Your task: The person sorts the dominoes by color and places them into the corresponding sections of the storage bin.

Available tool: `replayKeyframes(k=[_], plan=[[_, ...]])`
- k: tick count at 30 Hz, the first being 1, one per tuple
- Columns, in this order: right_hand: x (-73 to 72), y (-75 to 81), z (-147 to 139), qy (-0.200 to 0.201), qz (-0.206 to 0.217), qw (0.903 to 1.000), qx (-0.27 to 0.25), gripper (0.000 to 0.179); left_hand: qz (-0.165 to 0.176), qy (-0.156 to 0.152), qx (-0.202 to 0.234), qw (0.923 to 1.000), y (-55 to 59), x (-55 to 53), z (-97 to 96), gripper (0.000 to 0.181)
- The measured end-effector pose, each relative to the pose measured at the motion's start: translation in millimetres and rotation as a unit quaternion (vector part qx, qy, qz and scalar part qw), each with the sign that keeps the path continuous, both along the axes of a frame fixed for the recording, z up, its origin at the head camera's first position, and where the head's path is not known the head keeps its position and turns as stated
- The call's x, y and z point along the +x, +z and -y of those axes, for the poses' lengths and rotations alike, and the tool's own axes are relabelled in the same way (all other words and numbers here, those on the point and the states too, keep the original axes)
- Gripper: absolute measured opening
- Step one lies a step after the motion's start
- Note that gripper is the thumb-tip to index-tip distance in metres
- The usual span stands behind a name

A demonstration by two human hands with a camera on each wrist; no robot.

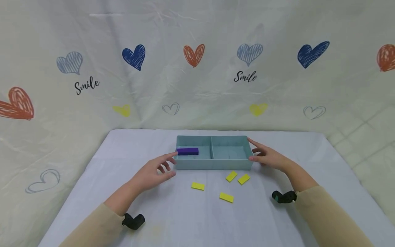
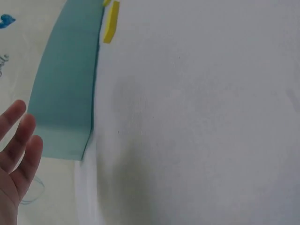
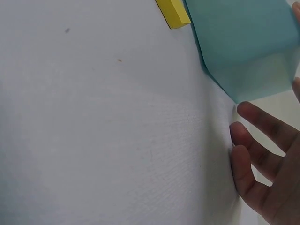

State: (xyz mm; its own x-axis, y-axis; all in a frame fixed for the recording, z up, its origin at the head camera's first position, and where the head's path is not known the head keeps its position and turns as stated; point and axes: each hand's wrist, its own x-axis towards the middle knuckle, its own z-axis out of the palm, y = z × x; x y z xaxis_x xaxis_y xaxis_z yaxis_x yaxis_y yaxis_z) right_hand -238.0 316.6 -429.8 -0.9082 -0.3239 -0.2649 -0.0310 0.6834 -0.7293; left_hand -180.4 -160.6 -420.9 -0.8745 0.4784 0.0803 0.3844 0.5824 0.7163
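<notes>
A teal tray with two compartments sits toward the back of the white table. Purple blocks lie in its left compartment; the right one shows only its bare floor. My left hand is at the tray's left end, index fingertip right at the rim by the purple blocks, thumb and other fingers spread apart. At the right end is my right hand, its index finger stretched to the back corner and its thumb near the front corner. In the right wrist view, several loosely bent fingers hang beside the tray's end wall.
Several yellow blocks lie on the cloth in front of the tray: one block at the left, another nearer me, and a pair close to the tray's front wall. Behind the table hangs a curtain printed with hearts.
</notes>
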Motion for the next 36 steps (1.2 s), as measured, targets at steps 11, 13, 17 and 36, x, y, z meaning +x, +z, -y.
replayKeyframes(k=[11,13,17,36], plan=[[0.7,2.5,2,-0.003,-0.001,0.9999,0.013,0.089,-0.041,-0.095,-0.096,0.99,-0.5,3.2,-26.3,0.052],[0.8,2.8,2,-0.003,0.002,0.9999,0.013,0.089,-0.05,-0.108,-0.119,0.9857,-2.6,2.0,-30.9,0.05],[0.7,3.0,2,-0.004,0.005,0.9999,0.016,0.089,-0.064,-0.135,-0.149,0.9776,-6.6,0.1,-41.0,0.046],[1.3,3.1,1,-0.009,0.006,0.9998,0.016,0.087,-0.105,-0.185,-0.253,0.944,-18.8,-3.8,-77.1,0.035]])
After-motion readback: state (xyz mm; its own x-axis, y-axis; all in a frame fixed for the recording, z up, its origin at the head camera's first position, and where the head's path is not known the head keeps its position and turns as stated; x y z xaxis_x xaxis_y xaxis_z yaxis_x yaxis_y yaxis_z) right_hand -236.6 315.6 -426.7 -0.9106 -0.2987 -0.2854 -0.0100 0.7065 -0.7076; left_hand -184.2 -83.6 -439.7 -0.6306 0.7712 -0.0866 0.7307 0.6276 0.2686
